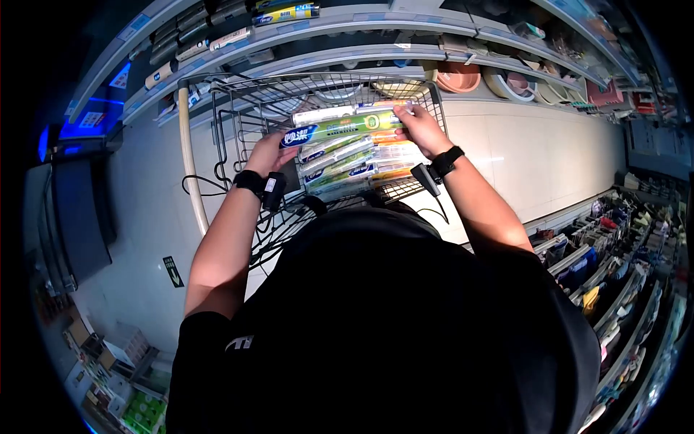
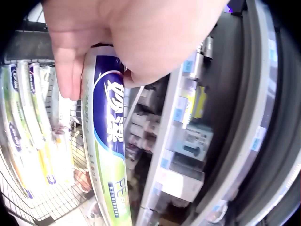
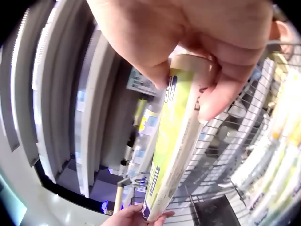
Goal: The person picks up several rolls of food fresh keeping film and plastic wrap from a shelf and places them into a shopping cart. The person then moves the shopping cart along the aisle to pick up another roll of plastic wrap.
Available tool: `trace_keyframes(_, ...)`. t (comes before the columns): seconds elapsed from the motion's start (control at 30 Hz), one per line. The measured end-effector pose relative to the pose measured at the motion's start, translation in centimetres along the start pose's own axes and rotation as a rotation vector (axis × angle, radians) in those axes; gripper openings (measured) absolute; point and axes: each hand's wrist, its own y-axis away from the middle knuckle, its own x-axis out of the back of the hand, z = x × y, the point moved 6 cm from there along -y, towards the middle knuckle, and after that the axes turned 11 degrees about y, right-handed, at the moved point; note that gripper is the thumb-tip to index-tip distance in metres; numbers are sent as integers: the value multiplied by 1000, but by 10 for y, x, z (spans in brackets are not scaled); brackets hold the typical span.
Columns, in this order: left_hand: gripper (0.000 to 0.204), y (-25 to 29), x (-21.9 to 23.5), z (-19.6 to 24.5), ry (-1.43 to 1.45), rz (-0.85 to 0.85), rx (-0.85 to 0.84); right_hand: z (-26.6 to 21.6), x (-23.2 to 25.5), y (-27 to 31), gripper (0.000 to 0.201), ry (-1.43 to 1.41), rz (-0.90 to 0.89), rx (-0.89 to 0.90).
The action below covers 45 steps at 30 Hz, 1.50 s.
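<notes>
A long green-and-blue box of cling film (image 1: pixel 341 129), marked PE, lies across both hands above the shopping cart. My left hand (image 1: pixel 270 153) grips its blue end, fingers on one side and thumb on the other, as the left wrist view shows. At the opposite, light-green end, my right hand (image 1: pixel 425 132) pinches the box between thumb and fingers, seen close in the right wrist view. Beneath the box, several similar long packages (image 1: pixel 336 159) lie side by side in the cart, some with green, white or orange wrapping.
The wire shopping cart (image 1: pixel 441 108) stands directly before me, its pale handle (image 1: pixel 189 159) at the left. Store shelves (image 1: pixel 347 30) run along the far side, with long rolls and basins (image 1: pixel 458 77). Racks of goods (image 1: pixel 607 289) stand at the right.
</notes>
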Motion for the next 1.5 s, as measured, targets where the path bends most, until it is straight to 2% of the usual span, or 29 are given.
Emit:
trace_keyframes(0.03, 29, -19, 11, -17, 33, 28, 64, 35, 4, -22, 65, -77, 72, -91)
trace_keyframes(0.07, 31, -27, 12, -27, 12, 52, 96, 53, 6, -31, 41, -100, 139, -156)
trace_keyframes(0.13, 32, -41, 17, -40, -62, 142, 99, 84, 9, -54, 40, -70, 123, -218)
trace_keyframes(0.2, 32, -48, 27, -50, -148, 230, 106, 115, 15, -80, 37, 42, 131, -225)
trace_keyframes(0.33, 33, -44, 30, -51, -204, 231, 56, 170, 20, -140, 49, 226, 206, -191)
trace_keyframes(0.37, 33, -39, 30, -53, -204, 200, 70, 165, 14, -146, 47, 264, 220, -192)
trace_keyframes(0.4, 32, -35, 29, -52, -204, 168, 80, 175, 7, -165, 46, 389, 182, -167)
trace_keyframes(0.47, 33, -23, 29, -50, -217, 169, 104, 172, -14, -183, 46, 387, 104, -150)
trace_keyframes(0.5, 33, -17, 28, -48, -247, 179, 106, 171, -29, -187, 46, 227, 44, -200)
trace_keyframes(0.53, 33, -10, 24, -45, -278, 185, 108, 192, -41, -204, 53, 196, -47, -286)
trace_keyframes(0.6, 32, -4, 23, -40, -295, 181, 93, 212, -40, -236, 61, 595, 137, -171)
trace_keyframes(0.67, 31, 1, 19, -34, -350, 135, 62, 181, -39, -234, 62, 517, 265, -197)
trace_keyframes(0.7, 30, 2, 17, -30, -347, 102, 51, 167, -45, -225, 55, 227, 186, -218)
trace_keyframes(0.73, 29, 3, 15, -27, -332, 88, 40, 126, -54, -200, 49, -59, 107, -229)
trace_keyframes(0.8, 27, 11, 3, -16, -298, 31, 32, 62, -65, -162, 41, -292, -42, -121)
trace_keyframes(0.83, 27, 20, -8, -8, -283, 0, 33, 32, -68, -141, 39, -371, -42, -93)
trace_keyframes(0.87, 27, 29, -15, -1, -286, -19, 19, 11, -70, -127, 39, -425, -62, -36)
trace_keyframes(0.97, 29, 59, -48, 18, -338, -254, -30, -62, -76, -76, 42, -727, -214, 198)
trace_keyframes(1.0, 29, 72, -59, 24, -340, -281, -43, -87, -77, -55, 43, -824, -264, 289)
trace_keyframes(1.1, 37, 117, -103, 32, -470, -596, -68, -157, -80, 16, 46, -1061, -456, 524)
trace_keyframes(1.13, 37, 128, -111, 33, -475, -628, -85, -177, -81, 41, 46, -1127, -504, 596)
trace_keyframes(1.17, 38, 144, -124, 32, -496, -768, -118, -193, -81, 61, 46, -1137, -566, 680)
trace_keyframes(1.2, 39, 163, -135, 30, -518, -905, -152, -204, -80, 79, 46, -1144, -547, 731)
trace_keyframes(1.23, 42, 181, -144, 29, -521, -931, -122, -214, -81, 96, 45, -1165, -539, 761)
trace_keyframes(1.3, 50, 214, -158, 24, -570, -1066, -178, -230, -88, 127, 45, -1170, -538, 813)
trace_keyframes(1.37, 53, 248, -171, 21, -677, -1152, -205, -241, -98, 151, 44, -1221, -575, 856)
trace_keyframes(1.4, 52, 261, -174, 17, -586, -1192, -128, -245, -104, 159, 44, -1212, -583, 873)
trace_keyframes(1.47, 56, 279, -177, 13, -621, -1256, -167, -246, -113, 170, 44, -1234, -553, 884)
trace_keyframes(1.5, 50, 286, -173, 14, -573, -1209, -175, -247, -118, 175, 46, -1214, -535, 901)
